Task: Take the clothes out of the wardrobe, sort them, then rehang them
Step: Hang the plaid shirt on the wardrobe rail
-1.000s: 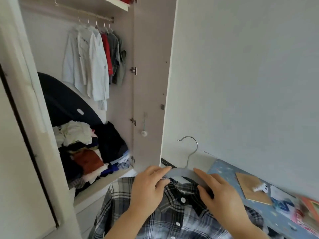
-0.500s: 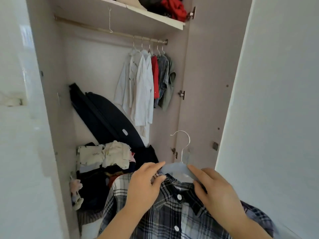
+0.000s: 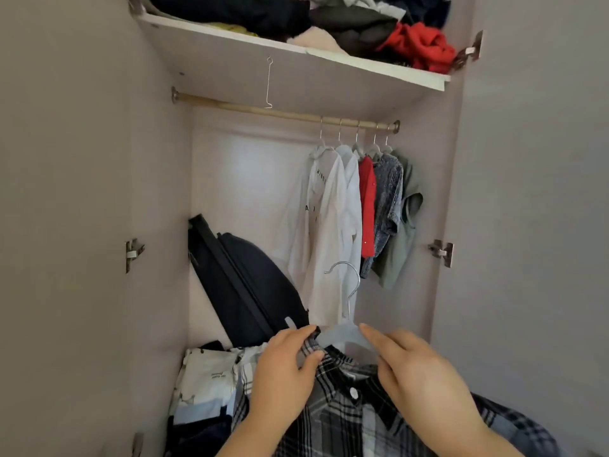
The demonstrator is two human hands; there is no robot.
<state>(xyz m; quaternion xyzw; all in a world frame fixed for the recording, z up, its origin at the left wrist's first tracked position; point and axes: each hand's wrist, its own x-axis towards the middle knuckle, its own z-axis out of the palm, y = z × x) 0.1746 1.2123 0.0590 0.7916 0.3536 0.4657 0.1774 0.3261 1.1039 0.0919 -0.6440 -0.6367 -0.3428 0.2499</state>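
Well below the rail (image 3: 230, 105), two hands hold up a plaid shirt (image 3: 346, 413) on a pale hanger (image 3: 342, 334), its metal hook upright. The left hand (image 3: 283, 371) pinches the shirt's collar at the hanger's left shoulder. The right hand (image 3: 418, 374) grips the hanger's right arm between fingers and thumb. At the rail's right end hang two white shirts (image 3: 329, 225), a red top (image 3: 367, 206), a blue patterned top (image 3: 389, 199) and a green top (image 3: 407, 225). Above the rail, a shelf (image 3: 362, 65) carries heaped clothes. Below the rail's left half, a dark bag (image 3: 244, 282) leans over a folded pile (image 3: 207, 380).

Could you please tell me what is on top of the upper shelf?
The shelf holds a heap: dark clothes, a red garment, a cream garment. Whatever lies behind or under them is covered.
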